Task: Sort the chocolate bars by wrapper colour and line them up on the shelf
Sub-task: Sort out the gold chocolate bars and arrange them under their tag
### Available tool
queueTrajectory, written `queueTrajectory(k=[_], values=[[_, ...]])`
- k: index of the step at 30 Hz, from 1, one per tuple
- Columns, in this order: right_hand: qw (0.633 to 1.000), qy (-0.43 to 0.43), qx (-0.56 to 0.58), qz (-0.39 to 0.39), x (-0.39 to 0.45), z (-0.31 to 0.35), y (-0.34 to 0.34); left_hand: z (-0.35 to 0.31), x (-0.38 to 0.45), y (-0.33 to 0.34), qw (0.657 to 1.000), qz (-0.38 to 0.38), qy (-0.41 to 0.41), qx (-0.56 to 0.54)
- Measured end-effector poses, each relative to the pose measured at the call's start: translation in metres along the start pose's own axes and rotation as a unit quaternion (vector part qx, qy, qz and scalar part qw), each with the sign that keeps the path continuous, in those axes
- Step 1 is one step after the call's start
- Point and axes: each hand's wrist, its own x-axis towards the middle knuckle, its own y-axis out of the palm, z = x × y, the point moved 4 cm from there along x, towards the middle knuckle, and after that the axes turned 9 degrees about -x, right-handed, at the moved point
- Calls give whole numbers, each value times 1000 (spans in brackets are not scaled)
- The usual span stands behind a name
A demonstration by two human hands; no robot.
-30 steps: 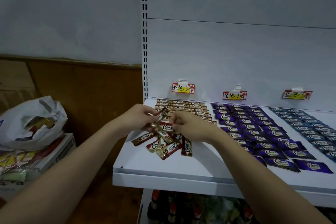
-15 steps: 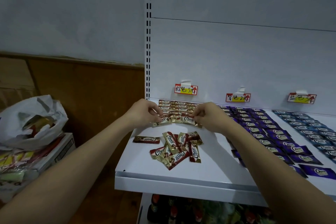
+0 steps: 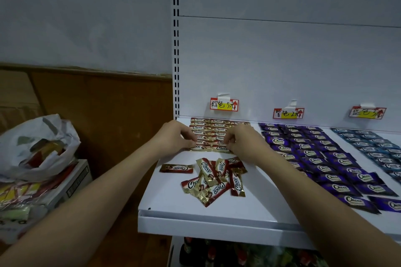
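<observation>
On the white shelf [image 3: 173, 199], brown chocolate bars [image 3: 218, 129] lie in neat rows at the back left. My left hand [image 3: 175, 135] pinches the left end of the front-row brown bar [image 3: 200, 147]. My right hand [image 3: 243, 140] pinches the right end of the neighbouring front-row bar [image 3: 221, 148]. Both bars lie flat on the shelf. A loose pile of brown bars [image 3: 217, 180] sits nearer the front, with a single brown bar [image 3: 176, 168] to its left. Purple bars [image 3: 321, 158] fill the middle section and blue bars [image 3: 375, 149] the right.
Three handwritten price tags [image 3: 224, 104] are taped to the shelf's back panel. A white plastic bag [image 3: 41, 147] rests on a box [image 3: 76, 178] to the left. Bottles [image 3: 212, 253] stand on the level below. The shelf's front lip [image 3: 217, 226] runs under my forearms.
Both hands carried brown bars from the loose pile back to the rows and set them down as the new front row. The camera view shifted slightly.
</observation>
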Motion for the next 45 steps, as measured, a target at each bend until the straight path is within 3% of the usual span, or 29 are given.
queueTrajectory(k=[5, 12, 19, 29, 37, 45], values=[[998, -29, 60, -8, -5, 4, -12, -17, -13, -5, 998, 46, 46, -20], [978, -137, 78, 136, -28, 15, -24, -35, -41, 3, 981, 171, 81, -33], [973, -142, 84, 163, -42, 13, -15, -38, -52, 5, 978, 196, 65, -18], [982, -132, 42, 129, -46, 12, -20, -33, -55, 0, 989, 139, 54, -28], [983, -152, 32, 99, -46, 12, -22, -20, -50, -13, 985, 49, -1, -167], [976, -165, 65, 124, -48, 20, -17, -12, -48, -12, 981, 29, -45, -188]])
